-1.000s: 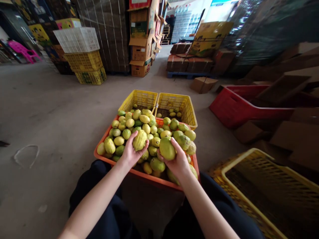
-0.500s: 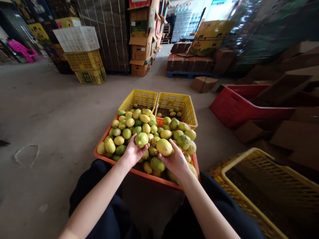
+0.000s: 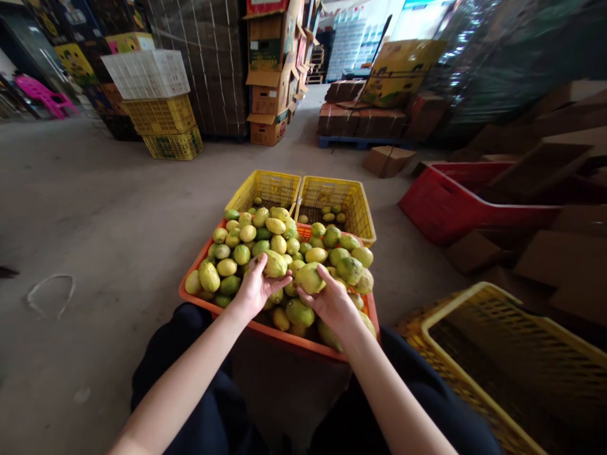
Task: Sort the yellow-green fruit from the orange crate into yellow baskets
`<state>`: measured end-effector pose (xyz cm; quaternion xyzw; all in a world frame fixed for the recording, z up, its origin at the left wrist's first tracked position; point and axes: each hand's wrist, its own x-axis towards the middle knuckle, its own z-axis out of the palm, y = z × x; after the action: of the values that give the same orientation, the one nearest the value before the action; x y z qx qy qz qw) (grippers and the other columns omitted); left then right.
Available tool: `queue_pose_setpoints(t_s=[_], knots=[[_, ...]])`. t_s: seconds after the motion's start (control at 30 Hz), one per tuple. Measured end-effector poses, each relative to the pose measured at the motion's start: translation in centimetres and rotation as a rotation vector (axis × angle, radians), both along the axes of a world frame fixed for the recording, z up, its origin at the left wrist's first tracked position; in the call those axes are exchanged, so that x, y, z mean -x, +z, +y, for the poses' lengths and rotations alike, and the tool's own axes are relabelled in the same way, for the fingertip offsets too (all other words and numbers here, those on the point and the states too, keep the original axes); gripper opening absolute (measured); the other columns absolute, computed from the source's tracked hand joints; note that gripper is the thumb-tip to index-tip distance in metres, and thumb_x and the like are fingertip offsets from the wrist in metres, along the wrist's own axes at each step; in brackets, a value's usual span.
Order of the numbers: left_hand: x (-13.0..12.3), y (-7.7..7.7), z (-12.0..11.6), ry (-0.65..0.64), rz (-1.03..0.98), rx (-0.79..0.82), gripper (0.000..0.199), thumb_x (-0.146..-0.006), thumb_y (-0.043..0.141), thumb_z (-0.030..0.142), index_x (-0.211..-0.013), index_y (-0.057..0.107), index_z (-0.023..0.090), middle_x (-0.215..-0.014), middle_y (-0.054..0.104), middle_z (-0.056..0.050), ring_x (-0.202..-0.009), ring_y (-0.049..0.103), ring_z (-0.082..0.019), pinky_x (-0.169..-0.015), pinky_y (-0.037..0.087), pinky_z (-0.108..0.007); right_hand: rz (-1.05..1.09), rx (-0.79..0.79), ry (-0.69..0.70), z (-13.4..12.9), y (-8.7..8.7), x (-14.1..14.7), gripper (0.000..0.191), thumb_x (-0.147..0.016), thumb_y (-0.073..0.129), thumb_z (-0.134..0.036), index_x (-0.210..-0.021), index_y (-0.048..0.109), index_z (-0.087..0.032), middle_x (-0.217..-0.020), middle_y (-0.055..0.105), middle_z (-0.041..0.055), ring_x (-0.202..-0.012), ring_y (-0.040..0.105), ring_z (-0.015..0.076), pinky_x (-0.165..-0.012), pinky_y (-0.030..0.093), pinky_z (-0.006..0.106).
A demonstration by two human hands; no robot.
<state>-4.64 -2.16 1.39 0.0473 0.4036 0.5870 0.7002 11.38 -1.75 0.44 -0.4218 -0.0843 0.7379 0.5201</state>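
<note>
One lemon [image 3: 275, 265], held in the curled fingers of your left hand [image 3: 252, 294], slants lengthwise toward your right hand [image 3: 337, 308], fingers closed round another lemon [image 3: 310, 279].

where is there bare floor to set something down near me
Floor lies mostly bare left of the orange crate, and from the paired yellow crates back to the stacked cartons. A narrower strip lies between the orange crate and the red crate. The orange crate is crowded: heaped fruit, with the left hand and right hand close together, each holding one.
</note>
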Motion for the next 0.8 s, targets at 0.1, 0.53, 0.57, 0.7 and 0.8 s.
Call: queue_pose_setpoints(t_s=[0.1,0.53,0.57,0.7,0.8], knots=[[-0.4,-0.2,-0.4,0.160,0.201,-0.188,0.052,-0.086,0.079,0.009,-0.125,0.052,0.030,-0.136,0.065,-0.005,-0.116,0.071,-0.019,-0.085,0.065,-0.026,-0.147,-0.181,-0.060,-0.6,0.1,0.3,0.050,-0.066,0.093,-0.019,-0.107,0.064,-0.026,-0.093,0.077,-0.0028,-0.075,0.076,0.0187,-0.063,0.069,0.033],[0.1,-0.2,-1.4,0.091,0.520,-0.483,0.059,-0.058,0.091,-0.008,-0.104,0.076,0.024,-0.131,0.069,-0.004,-0.126,0.062,-0.022,-0.091,0.054,-0.015,-0.515,-0.548,-0.215,-1.5,0.8,0.4,0.068,-0.044,0.095,0.006,-0.099,0.074,-0.028,-0.103,0.076,-0.0038,-0.100,0.068,0.0173,-0.074,0.060,0.018],[0.1,0.0,-1.4,0.073,0.468,-0.448,0.057,-0.060,0.089,-0.008,-0.105,0.076,0.024,-0.129,0.071,-0.004,-0.121,0.065,-0.022,-0.088,0.055,-0.016,-0.459,-0.509,-0.202,-1.5,0.9,0.3,0.064,-0.047,0.095,0.004,-0.098,0.074,-0.027,-0.100,0.077,-0.0037,-0.096,0.069,0.0171,-0.071,0.060,0.019],[0.3,0.4,-1.2,-0.026,0.228,-0.337,0.043,-0.078,0.078,0.008,-0.118,0.076,0.023,-0.116,0.077,-0.004,-0.090,0.074,-0.018,-0.066,0.057,-0.019,-0.161,-0.313,-0.132,-1.2,1.5,0.1,0.034,-0.066,0.086,-0.018,-0.095,0.070,-0.025,-0.082,0.076,-0.0032,-0.069,0.069,0.0169,-0.047,0.051,0.021],[0.4,0.3,-1.1,-0.136,0.108,-0.359,0.045,-0.090,0.061,0.031,-0.132,0.072,0.020,-0.110,0.079,-0.009,-0.057,0.066,-0.015,-0.040,0.043,-0.022,0.002,-0.263,-0.083,-1.1,1.7,-0.1,0.031,-0.069,0.076,-0.027,-0.099,0.070,-0.024,-0.081,0.076,-0.0004,-0.061,0.068,0.0180,-0.043,0.049,0.024]])
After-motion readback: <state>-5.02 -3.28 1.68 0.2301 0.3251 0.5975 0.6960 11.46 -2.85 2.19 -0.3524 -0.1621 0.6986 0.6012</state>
